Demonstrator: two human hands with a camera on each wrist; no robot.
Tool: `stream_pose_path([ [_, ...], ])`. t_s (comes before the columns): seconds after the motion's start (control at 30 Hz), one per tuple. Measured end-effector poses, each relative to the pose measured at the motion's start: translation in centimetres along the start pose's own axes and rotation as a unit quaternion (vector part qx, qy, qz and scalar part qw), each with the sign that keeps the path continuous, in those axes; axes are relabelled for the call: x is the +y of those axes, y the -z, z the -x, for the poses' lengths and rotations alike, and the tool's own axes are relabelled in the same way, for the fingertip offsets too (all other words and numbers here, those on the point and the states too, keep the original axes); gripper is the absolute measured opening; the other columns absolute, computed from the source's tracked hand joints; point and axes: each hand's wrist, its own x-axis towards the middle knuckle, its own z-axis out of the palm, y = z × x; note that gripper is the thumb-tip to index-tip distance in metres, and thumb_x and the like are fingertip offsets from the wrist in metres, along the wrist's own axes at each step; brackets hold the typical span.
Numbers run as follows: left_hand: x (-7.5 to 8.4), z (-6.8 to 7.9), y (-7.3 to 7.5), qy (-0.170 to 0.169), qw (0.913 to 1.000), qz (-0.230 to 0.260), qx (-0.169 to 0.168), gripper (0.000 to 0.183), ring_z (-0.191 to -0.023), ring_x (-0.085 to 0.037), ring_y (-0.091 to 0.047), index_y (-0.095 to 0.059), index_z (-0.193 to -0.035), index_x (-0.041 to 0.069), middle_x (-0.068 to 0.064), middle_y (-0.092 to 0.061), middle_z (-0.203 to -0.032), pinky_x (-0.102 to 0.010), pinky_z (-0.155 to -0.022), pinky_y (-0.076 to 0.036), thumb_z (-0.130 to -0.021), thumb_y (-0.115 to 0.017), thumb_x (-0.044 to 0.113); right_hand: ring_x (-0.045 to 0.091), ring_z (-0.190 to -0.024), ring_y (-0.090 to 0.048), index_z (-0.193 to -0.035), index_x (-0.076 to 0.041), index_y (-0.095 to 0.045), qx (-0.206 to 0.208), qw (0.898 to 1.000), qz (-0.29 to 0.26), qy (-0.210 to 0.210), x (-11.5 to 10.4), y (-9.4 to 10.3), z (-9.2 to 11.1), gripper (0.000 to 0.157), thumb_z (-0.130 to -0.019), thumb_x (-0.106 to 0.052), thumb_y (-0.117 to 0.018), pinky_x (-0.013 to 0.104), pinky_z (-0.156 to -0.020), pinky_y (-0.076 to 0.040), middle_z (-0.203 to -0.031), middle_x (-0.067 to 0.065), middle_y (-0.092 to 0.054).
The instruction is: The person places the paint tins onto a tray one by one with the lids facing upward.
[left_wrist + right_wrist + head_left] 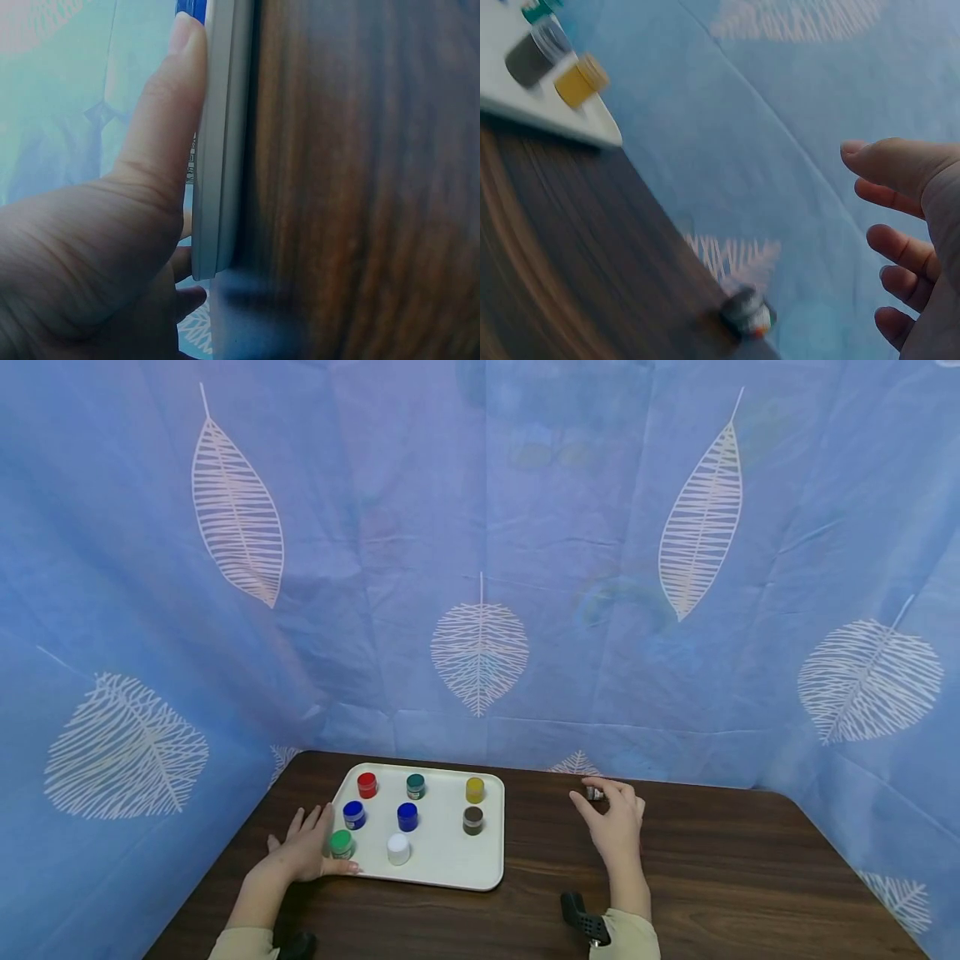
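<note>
My left hand [300, 852] touches the near left corner of a white tray [442, 872], its thumb along the front rim and its fingers spread by the left side. A green-lidded paint jar [341, 844] stands on the tray close to that hand. My right hand [618, 818] hovers right of the tray, thumb and fingers apart with nothing between them. Below and beyond its fingers a small dark-lidded jar [748, 313] rests near the table's back edge, mostly hidden by the hand in the head view.
Also on the tray are red [367, 785], teal [416, 786], yellow [475, 790], white [398, 849] and dark [472, 820] jars, plus two blue jars [407, 817]. A blue leaf-patterned curtain [480, 527] hangs behind the dark wooden table [735, 877].
</note>
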Motion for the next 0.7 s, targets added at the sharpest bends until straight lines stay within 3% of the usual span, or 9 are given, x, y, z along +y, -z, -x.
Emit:
stream_pose_path([
  [0.37, -0.1, -0.1, -0.1, 0.009, 1.0000, 0.001, -0.002, 0.137, -0.143, -0.058, -0.004, -0.016, -0.153, -0.005, -0.035, -0.016, -0.156, -0.085, -0.099, -0.004, -0.059, -0.073, 0.077, 0.048, -0.129, -0.024, -0.125, -0.003, -0.060, 0.027, 0.996, 0.004, -0.083, 5.9, 3.3, 0.5, 0.044, -0.093, -0.033, -0.065, 0.067, -0.102, -0.019, -0.140, 0.029, -0.039],
  [0.57, -0.1, -0.2, -0.2, 0.008, 1.0000, 0.003, -0.002, 0.137, -0.143, -0.058, -0.004, -0.016, -0.153, -0.005, -0.035, -0.016, -0.156, -0.085, -0.099, -0.003, -0.059, -0.073, 0.077, 0.052, -0.134, -0.018, -0.129, -0.002, -0.055, -0.009, 0.993, 0.009, -0.117, 7.6, 4.1, 0.5, 0.052, -0.095, -0.041, -0.060, 0.070, -0.103, -0.014, -0.145, 0.029, -0.035],
  [0.7, 0.0, -0.1, -0.1, 0.003, 1.0000, 0.009, -0.003, 0.134, -0.142, -0.059, -0.004, -0.016, -0.153, -0.005, -0.035, -0.015, -0.156, -0.086, -0.099, -0.004, -0.062, -0.073, 0.075, 0.054, -0.136, -0.014, -0.133, -0.002, -0.052, -0.054, 0.989, 0.020, -0.139, 8.5, 4.2, 0.3, 0.058, -0.096, -0.047, -0.056, 0.072, -0.104, -0.012, -0.148, 0.030, -0.031],
])
